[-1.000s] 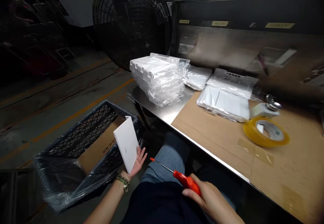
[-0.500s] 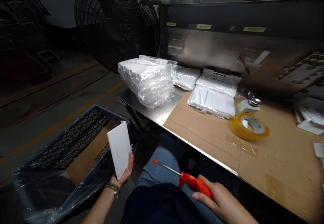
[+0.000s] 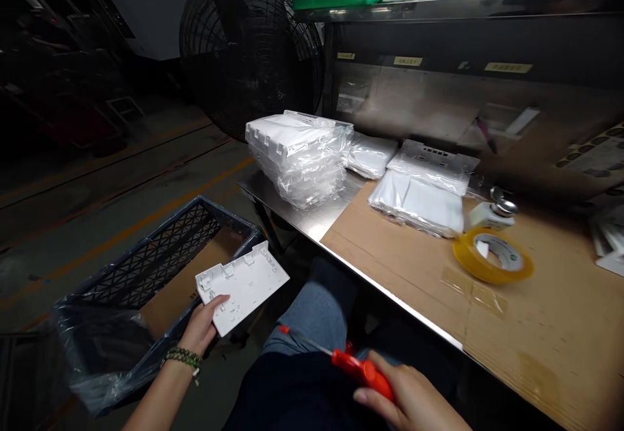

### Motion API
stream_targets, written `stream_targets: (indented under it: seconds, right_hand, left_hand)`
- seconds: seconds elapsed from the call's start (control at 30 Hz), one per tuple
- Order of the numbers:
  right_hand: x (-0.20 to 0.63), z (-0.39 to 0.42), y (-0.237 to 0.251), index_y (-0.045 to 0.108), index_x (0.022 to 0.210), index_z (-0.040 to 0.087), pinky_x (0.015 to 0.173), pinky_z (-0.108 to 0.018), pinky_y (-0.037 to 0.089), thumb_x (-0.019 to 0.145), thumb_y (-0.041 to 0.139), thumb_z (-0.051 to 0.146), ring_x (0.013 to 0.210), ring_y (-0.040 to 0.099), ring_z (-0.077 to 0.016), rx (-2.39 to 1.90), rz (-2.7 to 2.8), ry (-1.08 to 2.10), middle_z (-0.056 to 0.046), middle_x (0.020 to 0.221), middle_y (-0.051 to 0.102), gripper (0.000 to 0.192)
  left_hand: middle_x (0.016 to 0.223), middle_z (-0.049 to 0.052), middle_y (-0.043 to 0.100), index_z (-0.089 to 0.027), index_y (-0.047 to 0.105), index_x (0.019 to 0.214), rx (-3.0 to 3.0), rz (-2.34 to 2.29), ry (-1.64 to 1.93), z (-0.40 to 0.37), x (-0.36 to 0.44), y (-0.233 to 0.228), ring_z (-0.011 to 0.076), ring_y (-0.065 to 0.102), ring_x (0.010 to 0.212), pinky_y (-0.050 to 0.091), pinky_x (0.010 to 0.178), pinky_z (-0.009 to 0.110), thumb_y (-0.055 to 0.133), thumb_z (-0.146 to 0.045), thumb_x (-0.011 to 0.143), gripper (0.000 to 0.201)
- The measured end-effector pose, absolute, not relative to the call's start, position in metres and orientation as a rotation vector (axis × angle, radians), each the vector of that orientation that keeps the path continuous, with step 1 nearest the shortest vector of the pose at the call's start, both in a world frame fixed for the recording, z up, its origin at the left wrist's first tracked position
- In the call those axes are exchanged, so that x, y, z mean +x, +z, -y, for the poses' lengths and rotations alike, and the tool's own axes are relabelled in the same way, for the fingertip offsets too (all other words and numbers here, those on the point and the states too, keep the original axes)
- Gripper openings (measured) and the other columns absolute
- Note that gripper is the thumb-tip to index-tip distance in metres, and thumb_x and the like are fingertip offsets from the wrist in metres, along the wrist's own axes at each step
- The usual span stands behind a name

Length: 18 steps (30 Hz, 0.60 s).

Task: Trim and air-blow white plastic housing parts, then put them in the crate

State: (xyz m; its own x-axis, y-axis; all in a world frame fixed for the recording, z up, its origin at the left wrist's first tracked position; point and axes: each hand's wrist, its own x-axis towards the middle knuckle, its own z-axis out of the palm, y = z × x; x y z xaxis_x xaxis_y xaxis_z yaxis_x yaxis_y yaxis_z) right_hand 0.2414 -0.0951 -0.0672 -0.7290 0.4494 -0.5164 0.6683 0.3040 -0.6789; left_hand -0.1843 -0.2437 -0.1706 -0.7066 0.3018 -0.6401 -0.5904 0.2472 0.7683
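Observation:
My left hand [image 3: 202,327] grips a white plastic panel [image 3: 248,288] by its near left corner, thumb on top. The panel's inner side faces up, showing small clips, posts and a raised edge. It is held over the near right side of a plastic-lined crate [image 3: 160,327]. In my right hand [image 3: 404,395], above my lap, is a red-handled tool [image 3: 363,372] with a thin metal shaft and a red tip. The tip points left, apart from the panel. My right fingers are wrapped round the handle; their far side is hidden.
On the workbench [image 3: 409,275] stand a pile of bagged white panels [image 3: 302,158] and flat bags [image 3: 419,200]. A yellow tape roll [image 3: 492,255] lies near a white pump bottle [image 3: 492,213]. A large fan [image 3: 248,54] stands behind. Cardboard [image 3: 190,275] lies inside the crate.
My left hand has turned the panel from upright, smooth face showing, to nearly flat with its clipped inner side up. The red-handled tool has shifted slightly left and down in view.

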Motion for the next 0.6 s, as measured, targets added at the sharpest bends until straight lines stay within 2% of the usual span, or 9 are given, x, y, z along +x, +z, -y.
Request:
stream_targets:
  seconds: [0.17, 0.27, 0.37, 0.5, 0.6]
  right_hand:
    - [0.232, 0.099, -0.065, 0.058, 0.101, 0.026, 0.067, -0.028, 0.034, 0.099, 0.041, 0.075, 0.075, 0.065, -0.0229, 1.019, -2.397, -1.316, -0.003, 0.084, 0.071, 0.052]
    - [0.235, 0.096, -0.065, 0.058, 0.097, 0.026, 0.067, -0.028, 0.036, 0.096, 0.044, 0.078, 0.078, 0.065, -0.0228, 0.966, -2.383, -1.411, -0.003, 0.087, 0.072, 0.054]
    - [0.245, 0.089, -0.066, 0.060, 0.099, 0.026, 0.070, -0.028, 0.039, 0.096, 0.045, 0.077, 0.079, 0.066, -0.0230, 1.054, -2.353, -1.487, -0.003, 0.087, 0.072, 0.054]
    - [0.265, 0.077, -0.068, 0.062, 0.104, 0.026, 0.071, -0.028, 0.040, 0.099, 0.043, 0.075, 0.081, 0.068, -0.0231, 1.225, -2.321, -1.520, -0.003, 0.090, 0.074, 0.053]
    - [0.276, 0.069, -0.070, 0.065, 0.106, 0.027, 0.073, -0.027, 0.042, 0.096, 0.049, 0.075, 0.084, 0.069, -0.0239, 1.193, -2.288, -1.589, -0.003, 0.094, 0.076, 0.052]
  left_hand:
    - [0.106, 0.022, 0.078, -0.007, 0.067, 0.127, -0.053, -1.949, 1.483, 0.232, -0.180, -0.172, 0.0379, 0.078, 0.096, 0.068, 0.079, 0.046, 0.075, -0.016, 0.082, 0.046]
    - [0.100, 0.021, 0.079, -0.010, 0.074, 0.110, 0.239, -2.053, 1.377, 0.227, -0.180, -0.164, 0.0433, 0.076, 0.098, 0.065, 0.086, 0.055, 0.080, -0.027, 0.076, 0.038]
    - [0.109, 0.016, 0.080, -0.017, 0.080, 0.099, 0.646, -2.102, 1.195, 0.227, -0.181, -0.148, 0.0478, 0.069, 0.118, 0.056, 0.104, 0.059, 0.085, -0.034, 0.068, 0.036]
    - [0.131, -0.001, 0.075, -0.035, 0.083, 0.111, 1.126, -1.952, 0.929, 0.225, -0.178, -0.121, 0.0387, 0.058, 0.138, 0.037, 0.125, 0.051, 0.081, -0.034, 0.068, 0.043]
    - [0.132, -0.006, 0.073, -0.041, 0.080, 0.118, 1.342, -1.902, 0.794, 0.221, -0.173, -0.110, 0.0340, 0.053, 0.143, 0.031, 0.129, 0.050, 0.074, -0.040, 0.076, 0.042]
